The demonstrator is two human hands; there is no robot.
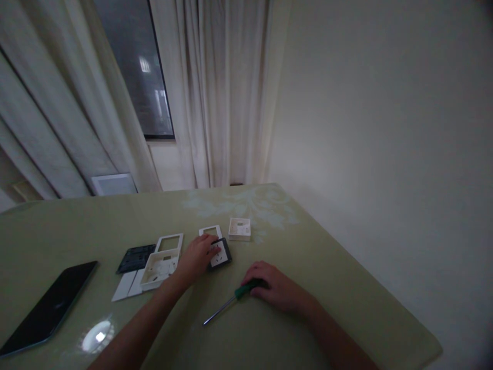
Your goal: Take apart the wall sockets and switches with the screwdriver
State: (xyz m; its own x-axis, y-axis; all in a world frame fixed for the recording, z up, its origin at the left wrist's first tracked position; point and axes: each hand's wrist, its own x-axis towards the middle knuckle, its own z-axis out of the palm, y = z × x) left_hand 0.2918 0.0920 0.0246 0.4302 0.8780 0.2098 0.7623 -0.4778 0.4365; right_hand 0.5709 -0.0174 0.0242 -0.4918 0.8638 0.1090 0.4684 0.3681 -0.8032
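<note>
My left hand [197,259] rests on a white wall socket insert with a dark frame [221,255] lying on the table, its fingers curled over the socket's left side. My right hand [274,287] lies on the table with its fingers wrapped round the green handle of a screwdriver [231,300], whose metal shaft points toward the near left. Just behind the socket sits a white cover frame [211,230], and a small white mounting box [239,228] stands to its right.
More parts lie left of my left hand: a white back box [158,268], a white frame [169,242], a dark module [135,258] and a white flat plate [125,286]. A dark tablet [48,307] lies at the near left. Curtains, a window and a wall stand behind the green table [327,267].
</note>
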